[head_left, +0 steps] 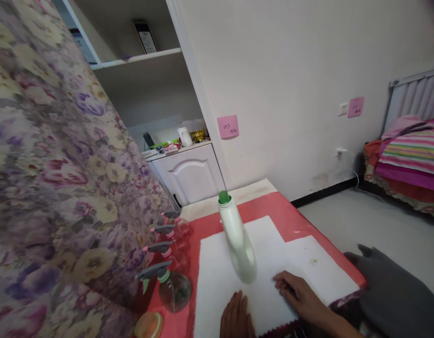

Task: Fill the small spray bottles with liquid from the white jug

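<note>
A pale green plastic bottle (236, 241) stands on a white cloth (212, 277), its neck uncapped and a green spout (223, 197) showing inside. Just in front of it, my left hand (236, 317) lies flat on the cloth, fingers extended, holding nothing. My right hand (296, 291) rests to the bottle's right with loosely bent fingers and nothing in it. Neither hand touches the bottle. Along the left side is a row of spray bottles; the nearest, a round clear spray bottle (175, 291), has a grey trigger and green collar, and those behind have pink collars.
A red covering (273, 209) lies on the table under the cloth. At the lower left corner sits a yellowish round object (149, 325). A floral curtain (79, 188) borders the left side. Beyond are a white cabinet (190, 176), a wall and a bed (410, 164).
</note>
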`<state>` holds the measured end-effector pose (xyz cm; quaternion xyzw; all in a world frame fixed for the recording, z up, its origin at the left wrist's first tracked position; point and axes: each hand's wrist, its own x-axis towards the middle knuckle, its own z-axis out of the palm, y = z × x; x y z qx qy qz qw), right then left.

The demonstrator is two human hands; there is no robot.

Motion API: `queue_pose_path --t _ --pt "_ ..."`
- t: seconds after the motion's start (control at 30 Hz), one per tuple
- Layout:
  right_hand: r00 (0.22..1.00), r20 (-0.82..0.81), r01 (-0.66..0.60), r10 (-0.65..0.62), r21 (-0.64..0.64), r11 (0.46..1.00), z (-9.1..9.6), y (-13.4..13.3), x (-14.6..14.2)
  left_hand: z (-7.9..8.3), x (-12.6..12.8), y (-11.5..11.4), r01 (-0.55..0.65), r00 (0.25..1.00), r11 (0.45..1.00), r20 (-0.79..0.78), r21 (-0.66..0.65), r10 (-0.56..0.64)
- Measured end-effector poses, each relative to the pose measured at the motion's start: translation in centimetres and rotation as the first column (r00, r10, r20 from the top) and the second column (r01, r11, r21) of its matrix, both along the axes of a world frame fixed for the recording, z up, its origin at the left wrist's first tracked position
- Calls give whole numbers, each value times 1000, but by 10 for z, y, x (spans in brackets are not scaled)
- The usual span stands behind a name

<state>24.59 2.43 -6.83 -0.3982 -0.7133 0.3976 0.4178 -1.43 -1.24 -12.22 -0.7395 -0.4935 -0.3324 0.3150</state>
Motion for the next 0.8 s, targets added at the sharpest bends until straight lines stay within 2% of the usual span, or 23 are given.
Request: queue_pose_path --t 0.43,0.53,0.63,0.7,0.8 --pt "1000 15 -5 5 3 1000 2 0 -1 5 -1 -2 -17 1000 1000 -16 -22 17" --pt "999 37 -10 10 2 1000 7 -2 -5 6 -8 -1 34 999 998 -36 -43 -36" --pt "998 57 -32 33 -5 999 17 -8 -14 11 -16 -1 125 981 991 -141 -53 -132" --pt "997 53 -62 62 -5 998 23 -11 -23 15 -21 -1 158 966 985 -196 -65 -168" --pt "991 21 -129 129 -17 992 30 -16 -41 20 -24 -3 206 955 974 -197 -96 -222"
